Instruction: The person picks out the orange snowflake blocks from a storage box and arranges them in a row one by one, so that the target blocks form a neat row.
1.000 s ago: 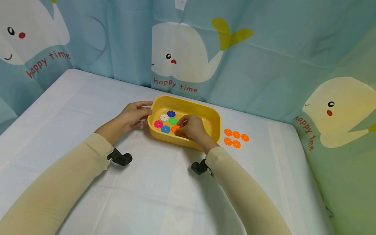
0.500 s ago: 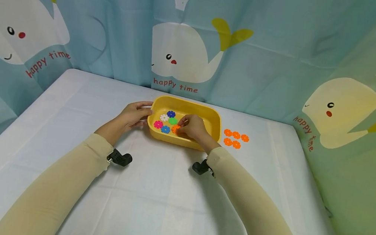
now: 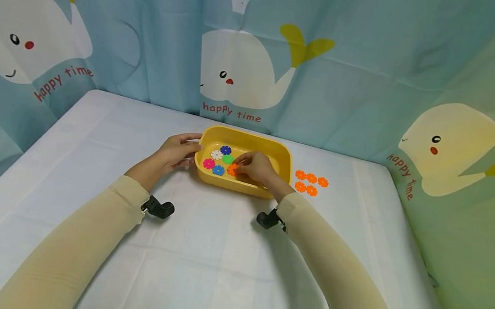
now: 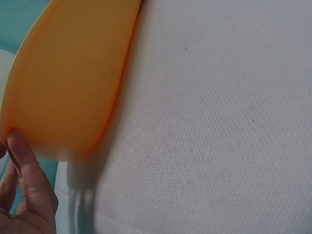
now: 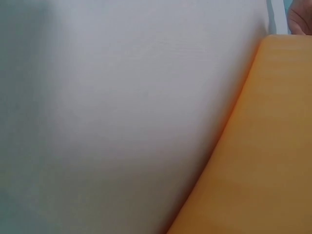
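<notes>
In the head view a yellow plastic basin (image 3: 244,187) stands on the table. My left hand (image 3: 176,150) holds its left end; in the left wrist view the thumb (image 4: 22,146) lies against the basin's outer wall. My right hand (image 3: 256,167) reaches over the near rim, its curled fingers at an orange snowflake disc (image 3: 232,170) on the basin floor, which they seem to pinch. Left of it lie a green disc (image 3: 228,159), a light blue disc (image 3: 218,170), a pink disc (image 3: 209,164), a white disc (image 3: 216,155) and a dark blue disc (image 3: 226,150). The right wrist view hides the right fingertips.
Several orange snowflake discs (image 3: 311,178) lie in two rows on the white tablecloth (image 3: 203,258), just right of the basin. Behind the table hangs a blue curtain (image 3: 354,95) with whale prints. A black wrist camera (image 3: 268,219) is strapped to the right forearm.
My right hand has shifted slightly to the right inside the basin, and more of the orange disc shows. The left hand and the basin stay in place.
</notes>
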`<state>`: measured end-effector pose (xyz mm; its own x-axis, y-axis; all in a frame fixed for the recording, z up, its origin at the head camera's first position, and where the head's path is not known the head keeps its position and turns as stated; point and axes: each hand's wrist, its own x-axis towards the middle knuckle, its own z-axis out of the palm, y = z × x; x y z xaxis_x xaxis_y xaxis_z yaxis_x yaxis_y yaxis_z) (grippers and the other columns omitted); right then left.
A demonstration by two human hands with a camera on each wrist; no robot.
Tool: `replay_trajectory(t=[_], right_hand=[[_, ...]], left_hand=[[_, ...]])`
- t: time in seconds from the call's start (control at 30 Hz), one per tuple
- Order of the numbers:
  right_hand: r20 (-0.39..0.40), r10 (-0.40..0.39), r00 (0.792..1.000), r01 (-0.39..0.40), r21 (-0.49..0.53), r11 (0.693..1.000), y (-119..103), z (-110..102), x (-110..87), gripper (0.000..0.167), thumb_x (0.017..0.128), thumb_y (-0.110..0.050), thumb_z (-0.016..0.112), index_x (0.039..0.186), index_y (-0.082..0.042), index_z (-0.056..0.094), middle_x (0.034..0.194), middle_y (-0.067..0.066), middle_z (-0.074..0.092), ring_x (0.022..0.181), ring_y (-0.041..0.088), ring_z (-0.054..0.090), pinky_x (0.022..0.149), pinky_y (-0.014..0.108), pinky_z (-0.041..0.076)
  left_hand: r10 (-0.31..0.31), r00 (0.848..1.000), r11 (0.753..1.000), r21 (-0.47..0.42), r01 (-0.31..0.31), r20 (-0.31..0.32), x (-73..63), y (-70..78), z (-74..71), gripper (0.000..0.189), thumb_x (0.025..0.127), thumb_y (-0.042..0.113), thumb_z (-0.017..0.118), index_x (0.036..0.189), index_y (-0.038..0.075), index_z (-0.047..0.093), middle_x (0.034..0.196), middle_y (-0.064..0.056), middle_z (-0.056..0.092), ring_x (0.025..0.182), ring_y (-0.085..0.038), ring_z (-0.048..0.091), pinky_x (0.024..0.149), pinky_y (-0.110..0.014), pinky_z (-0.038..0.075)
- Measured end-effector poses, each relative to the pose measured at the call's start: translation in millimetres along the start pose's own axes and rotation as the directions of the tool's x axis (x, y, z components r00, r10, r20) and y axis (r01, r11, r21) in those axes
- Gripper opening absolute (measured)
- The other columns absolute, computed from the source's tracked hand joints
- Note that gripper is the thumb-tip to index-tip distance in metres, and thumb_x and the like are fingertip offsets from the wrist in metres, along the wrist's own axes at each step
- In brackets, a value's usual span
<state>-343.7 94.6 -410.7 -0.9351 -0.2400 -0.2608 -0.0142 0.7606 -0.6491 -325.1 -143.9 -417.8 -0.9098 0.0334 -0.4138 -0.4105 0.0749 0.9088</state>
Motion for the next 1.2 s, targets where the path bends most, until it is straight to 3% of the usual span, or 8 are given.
replay_trajectory(t=[0.5,0.97,1.2], right_hand=[[0.045,-0.009,0.999,0.006,0.083,0.997,5,-4,-1.2,0.019,0.093,-0.007,0.066,0.111,-0.003,0.072,0.102,0.011,0.070,0.080,0.015,0.063,0.075,0.020,0.055],[0.062,0.013,0.998,-0.024,0.169,0.985,9,-10,-6.0,0.020,0.092,-0.007,0.068,0.111,-0.002,0.072,0.098,0.010,0.069,0.077,0.015,0.062,0.072,0.018,0.054],[0.061,-0.004,0.998,-0.007,0.190,0.982,14,-12,-7.6,0.020,0.092,-0.008,0.068,0.110,0.000,0.071,0.095,0.010,0.070,0.076,0.016,0.064,0.075,0.023,0.057]], left_hand=[[-0.001,1.000,1.000,-0.010,0.001,-0.002,0.9,-0.5,0.0,0.049,0.098,0.026,0.062,0.145,0.028,0.049,0.135,-0.005,0.059,0.070,-0.008,0.063,0.057,-0.016,0.050],[-0.003,1.000,1.000,-0.007,0.003,-0.002,-1.0,1.1,0.8,0.049,0.098,0.025,0.061,0.146,0.028,0.049,0.135,-0.005,0.059,0.067,-0.007,0.062,0.057,-0.016,0.051],[0.000,1.000,1.000,-0.013,0.000,0.005,-2.4,1.3,0.7,0.050,0.098,0.025,0.061,0.146,0.027,0.048,0.136,-0.005,0.059,0.067,-0.007,0.062,0.057,-0.016,0.051]])
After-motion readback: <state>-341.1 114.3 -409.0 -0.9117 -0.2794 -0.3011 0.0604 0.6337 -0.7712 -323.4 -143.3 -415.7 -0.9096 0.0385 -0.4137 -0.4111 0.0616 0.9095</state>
